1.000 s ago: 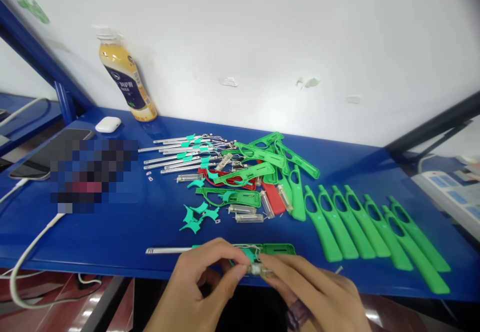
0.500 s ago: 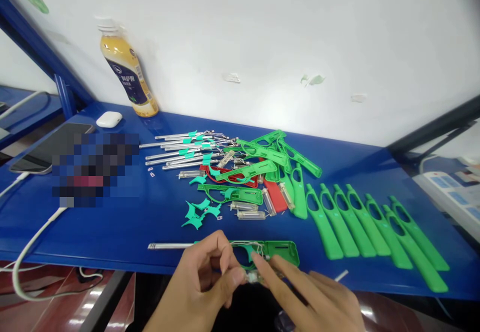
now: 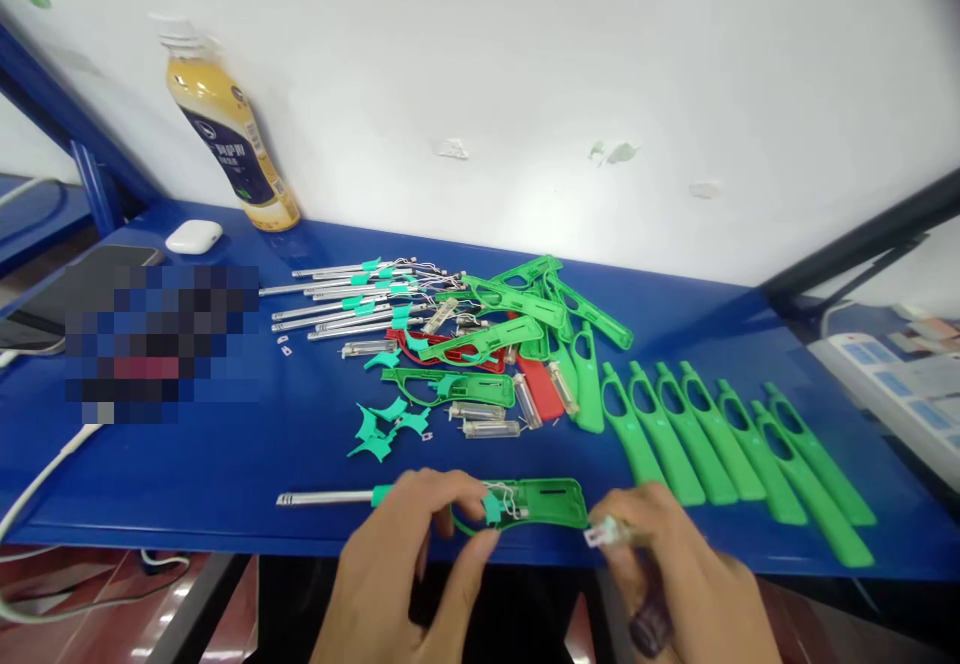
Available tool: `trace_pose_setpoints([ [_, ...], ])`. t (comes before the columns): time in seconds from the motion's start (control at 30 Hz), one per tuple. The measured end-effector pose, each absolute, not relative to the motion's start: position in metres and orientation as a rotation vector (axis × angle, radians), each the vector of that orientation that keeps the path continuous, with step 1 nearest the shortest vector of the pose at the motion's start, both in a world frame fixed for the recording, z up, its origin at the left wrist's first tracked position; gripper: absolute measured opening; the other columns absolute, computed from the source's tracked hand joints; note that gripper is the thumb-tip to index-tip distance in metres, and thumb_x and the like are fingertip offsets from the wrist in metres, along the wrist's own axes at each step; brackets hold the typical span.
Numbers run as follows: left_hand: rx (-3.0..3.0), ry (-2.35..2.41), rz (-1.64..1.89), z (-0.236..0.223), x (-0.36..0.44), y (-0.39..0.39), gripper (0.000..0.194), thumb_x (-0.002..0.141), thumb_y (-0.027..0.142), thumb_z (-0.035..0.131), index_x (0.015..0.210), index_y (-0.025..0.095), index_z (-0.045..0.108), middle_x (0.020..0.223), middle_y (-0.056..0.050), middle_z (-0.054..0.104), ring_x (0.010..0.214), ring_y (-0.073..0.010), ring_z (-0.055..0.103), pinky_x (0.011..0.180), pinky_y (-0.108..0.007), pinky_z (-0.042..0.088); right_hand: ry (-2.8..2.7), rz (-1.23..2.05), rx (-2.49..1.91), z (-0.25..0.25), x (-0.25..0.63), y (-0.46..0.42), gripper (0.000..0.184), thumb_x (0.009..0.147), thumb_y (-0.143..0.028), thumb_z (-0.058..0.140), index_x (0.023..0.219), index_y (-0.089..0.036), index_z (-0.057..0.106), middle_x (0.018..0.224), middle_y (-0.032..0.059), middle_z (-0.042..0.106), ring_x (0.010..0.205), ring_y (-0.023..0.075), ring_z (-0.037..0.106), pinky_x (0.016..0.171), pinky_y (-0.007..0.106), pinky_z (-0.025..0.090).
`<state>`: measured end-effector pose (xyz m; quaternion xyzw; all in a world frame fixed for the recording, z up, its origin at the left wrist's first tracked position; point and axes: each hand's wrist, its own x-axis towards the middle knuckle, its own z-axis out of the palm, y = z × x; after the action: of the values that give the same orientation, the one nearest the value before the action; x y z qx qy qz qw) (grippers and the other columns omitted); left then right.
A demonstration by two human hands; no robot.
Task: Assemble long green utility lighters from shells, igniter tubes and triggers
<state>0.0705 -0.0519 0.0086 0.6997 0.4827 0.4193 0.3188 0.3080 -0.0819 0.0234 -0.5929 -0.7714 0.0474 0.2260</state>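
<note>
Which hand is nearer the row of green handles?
Right. The right hand is by the near left end of the row; the left hand is farther left, at the open green casing.

Tbl. (image 3: 247,479), rear L: bottle (image 3: 232,144) near wall (image 3: 375,74); case (image 3: 193,236) before it; phone (image 3: 79,284) front-L of case. Rear ctr.: rods (image 3: 352,322), w/ shell pile (image 3: 517,299) immed. R. Before pile: loose tanks (image 3: 491,429). Triggers (image 3: 371,424) L of tanks, before rods. R side: handles (image 3: 697,434) in row, side by side. Front ctr., nr. edge: open shell (image 3: 551,504), fitted rod (image 3: 322,498) extending L. Held part (image 3: 606,532) in R hand (image 3: 652,544), at R end of same.
</note>
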Motion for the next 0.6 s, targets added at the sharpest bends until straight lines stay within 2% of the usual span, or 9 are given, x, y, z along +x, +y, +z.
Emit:
trace_pose_setpoints([
  [0.1,2.276,1.269,1.172,-0.006,0.063,-0.042,0.028,0.100,0.011,0.059,0.125,0.023,0.065,0.115,-0.004,0.068,0.108,-0.0171,0.060,0.097,-0.032,0.053,-2.115,0.197,-1.602,0.018,0.312,-0.070,0.013,0.108,-0.031,0.047,0.116,-0.026,0.056,0.090,0.0004,0.070,0.065,0.0149,0.072,0.050,0.023,0.053],
  [0.17,2.392,1.212,1.124,-0.013,0.060,-0.037,0.031,0.100,0.007,0.059,0.127,0.020,0.066,0.122,-0.007,0.065,0.116,-0.0194,0.054,0.104,-0.036,0.050,-2.175,0.201,-1.523,0.013,0.310,-0.063,0.015,0.107,-0.031,0.050,0.119,-0.027,0.058,0.097,0.0010,0.074,0.069,0.0157,0.073,0.052,0.024,0.053],
  [0.23,2.436,1.186,1.069,-0.018,0.060,-0.034,0.032,0.100,0.007,0.059,0.131,0.017,0.064,0.126,-0.009,0.062,0.118,-0.0214,0.051,0.104,-0.038,0.050,-2.238,0.215,-1.490,0.008,0.306,-0.057,0.020,0.107,-0.025,0.048,0.122,-0.029,0.061,0.100,0.0003,0.075,0.067,0.0152,0.073,0.054,0.025,0.054],
  [0.33,2.469,1.176,1.018,-0.019,0.063,-0.034,0.032,0.102,0.010,0.058,0.133,0.015,0.063,0.126,-0.011,0.061,0.117,-0.0232,0.048,0.099,-0.040,0.051,-2.327,0.229,-1.487,0.000,0.302,-0.052,0.038,0.104,-0.013,0.043,0.132,-0.031,0.062,0.100,0.0002,0.074,0.066,0.0156,0.073,0.056,0.027,0.054],
  [0.47,2.474,1.164,1.004,-0.019,0.067,-0.034,0.028,0.102,0.009,0.057,0.128,0.015,0.066,0.121,-0.010,0.061,0.112,-0.0224,0.048,0.095,-0.039,0.051,-2.406,0.188,-1.456,-0.007,0.302,-0.050,0.057,0.093,0.001,0.040,0.132,-0.033,0.063,0.093,-0.0014,0.068,0.062,0.0153,0.070,0.051,0.028,0.045],
  [0.53,2.474,1.162,1.004,-0.020,0.069,-0.034,0.026,0.102,0.009,0.056,0.126,0.014,0.067,0.119,-0.010,0.061,0.111,-0.0219,0.048,0.095,-0.038,0.051,-2.409,0.183,-1.434,-0.009,0.302,-0.050,0.061,0.089,0.004,0.039,0.130,-0.033,0.063,0.090,-0.0023,0.065,0.061,0.0149,0.068,0.051,0.028,0.043],
  [0.6,2.482,1.161,1.008,-0.022,0.069,-0.035,0.025,0.102,0.009,0.056,0.124,0.012,0.067,0.118,-0.011,0.061,0.110,-0.0218,0.048,0.095,-0.038,0.051,-2.393,0.189,-1.420,-0.011,0.303,-0.051,0.058,0.092,0.004,0.039,0.131,-0.033,0.062,0.092,-0.0020,0.065,0.064,0.0149,0.069,0.053,0.028,0.043],
])
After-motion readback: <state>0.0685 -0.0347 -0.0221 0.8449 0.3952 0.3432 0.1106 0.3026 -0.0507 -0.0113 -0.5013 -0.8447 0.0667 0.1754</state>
